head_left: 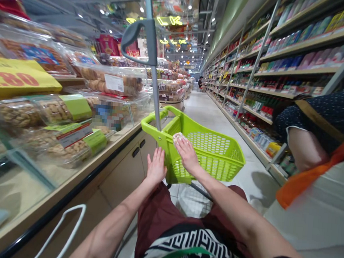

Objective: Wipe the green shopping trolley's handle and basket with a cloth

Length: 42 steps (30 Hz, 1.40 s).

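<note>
Place: shop, likely supermkt.
Price sign (19,79): big yellow, red "1.80", near L.
Counter (119,176): L side, w/ stacked clear boxes (67,152) of nuts etc., labels on.
Shelves (297,72): R side, multi-tier, full of pkgd goods (309,60), running to far end.
Aisle (196,103): long, tiled, btwn the displays.
Basket (172,171): green shopping type, near ctr.
Lit letters (171,20): yellow-green, far, overhead.

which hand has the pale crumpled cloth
The right hand, which holds the pale cloth against the green basket; the left hand, beside the basket's handle end, shows no cloth.
</note>
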{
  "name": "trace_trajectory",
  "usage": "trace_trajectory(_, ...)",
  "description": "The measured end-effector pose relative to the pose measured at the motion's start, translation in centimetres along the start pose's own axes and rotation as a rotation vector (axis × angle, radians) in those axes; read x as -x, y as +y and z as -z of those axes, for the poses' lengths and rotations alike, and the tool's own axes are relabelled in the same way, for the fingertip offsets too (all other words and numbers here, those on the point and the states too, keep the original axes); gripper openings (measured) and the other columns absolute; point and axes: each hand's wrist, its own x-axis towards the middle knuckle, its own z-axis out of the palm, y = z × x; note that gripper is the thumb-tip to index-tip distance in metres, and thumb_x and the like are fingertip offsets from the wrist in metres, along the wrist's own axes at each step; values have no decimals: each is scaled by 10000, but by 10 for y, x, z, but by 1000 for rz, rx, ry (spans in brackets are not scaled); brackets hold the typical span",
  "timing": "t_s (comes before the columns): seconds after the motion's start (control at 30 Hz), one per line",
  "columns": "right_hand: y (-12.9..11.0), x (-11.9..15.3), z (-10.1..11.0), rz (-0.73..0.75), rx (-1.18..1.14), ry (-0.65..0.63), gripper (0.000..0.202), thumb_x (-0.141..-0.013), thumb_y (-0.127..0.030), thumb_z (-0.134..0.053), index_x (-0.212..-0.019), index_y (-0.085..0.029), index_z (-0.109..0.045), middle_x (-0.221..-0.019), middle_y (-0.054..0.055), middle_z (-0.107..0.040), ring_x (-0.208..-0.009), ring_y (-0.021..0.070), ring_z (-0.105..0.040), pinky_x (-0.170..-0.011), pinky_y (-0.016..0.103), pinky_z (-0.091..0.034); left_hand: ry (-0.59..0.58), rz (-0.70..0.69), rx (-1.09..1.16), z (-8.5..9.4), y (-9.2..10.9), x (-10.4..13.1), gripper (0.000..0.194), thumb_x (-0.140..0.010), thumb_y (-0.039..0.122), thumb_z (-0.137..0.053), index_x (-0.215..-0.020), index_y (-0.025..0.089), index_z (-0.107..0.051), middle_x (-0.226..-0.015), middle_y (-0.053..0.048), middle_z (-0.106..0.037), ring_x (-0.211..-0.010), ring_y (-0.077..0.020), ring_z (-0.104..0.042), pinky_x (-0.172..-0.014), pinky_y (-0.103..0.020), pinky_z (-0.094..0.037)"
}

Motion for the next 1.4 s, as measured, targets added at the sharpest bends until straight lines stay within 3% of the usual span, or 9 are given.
trace_trajectory(0.1, 10, 8, -3, -33, 38, -69, 471, -829, -32, -309, -1283, -126, -392, -1354, 94, -356, -1313, 181, -133, -1065, 444, -197, 14, -34, -5, 0, 11, -3, 676, -711, 205, -422, -1338, 63, -212, -1437, -130, -168, -1329, -254, -93, -1043, -538, -124)
trace_trajectory(0.3, 4, 88, -28, -93, 55, -360, 462, -813, -45, -367, -1260, -143, -426, -1312, 98, -418, -1278, 202, -255, -1031, 439, -268, -85, -190, -15, -16, 36, 7, 684, -695, 199, -413, -1342, 81, -225, -1442, -106, -161, -1331, -242, -83, -1046, -528, -125)
trace_trajectory(0.4, 6, 99, -14, -117, 33, -299, 467, -810, -38, -334, -1253, -145, -437, -1313, 91, -418, -1282, 194, -246, -1020, 433, -282, -107, -226, -12, -18, 42, 8, 691, -692, 199, -418, -1346, 91, -222, -1443, -103, -157, -1332, -235, -81, -1052, -518, -111)
trace_trajectory(0.53, 21, 77, 17, -165, 33, -39, 492, -813, -45, -304, -1285, -152, -395, -1369, 72, -334, -1310, 179, -153, -1049, 437, -217, -96, -214, -14, -10, 49, -1, 705, -696, 198, -417, -1355, 88, -191, -1447, -105, -139, -1333, -241, -65, -1051, -527, -95)
trace_trajectory(0.6, 30, 71, 24, -207, 58, 11, 503, -814, -44, -301, -1299, -158, -373, -1374, 70, -325, -1312, 178, -143, -1051, 444, -206, -97, -226, -11, -6, 58, -6, 708, -697, 200, -418, -1357, 90, -184, -1450, -102, -122, -1334, -242, -49, -1052, -527, -86)
trace_trajectory(0.7, 37, 82, 17, -226, 91, -67, 502, -804, -31, -317, -1286, -150, -393, -1360, 81, -349, -1304, 190, -178, -1045, 451, -214, -123, -271, 6, -4, 77, -10, 707, -699, 200, -416, -1359, 97, -182, -1453, -96, -110, -1336, -232, -35, -1054, -524, -72)
trace_trajectory(0.9, 29, 141, -1, -252, 92, -283, 473, -779, -16, -376, -1228, -136, -466, -1306, 119, -420, -1262, 211, -293, -1001, 455, -290, -213, -405, 13, -12, 106, -4, 683, -707, 177, -393, -1357, 115, -191, -1453, -85, -123, -1335, -229, -42, -1058, -512, -80)
trace_trajectory(1.17, 63, 132, 50, -335, 182, 53, 481, -818, -55, -309, -1278, -156, -405, -1356, 89, -355, -1302, 185, -188, -1041, 447, -212, -168, -390, 4, -4, 122, -19, 699, -704, 181, -426, -1355, 103, -185, -1453, -106, -115, -1334, -241, -48, -1053, -523, -74)
trace_trajectory(1.4, 53, 174, 18, -364, 173, -264, 473, -794, -33, -344, -1237, -156, -456, -1318, 94, -410, -1258, 200, -299, -1004, 443, -280, -236, -515, 4, -11, 149, -11, 671, -720, 211, -418, -1348, 115, -202, -1452, -99, -134, -1334, -239, -25, -1054, -517, -74)
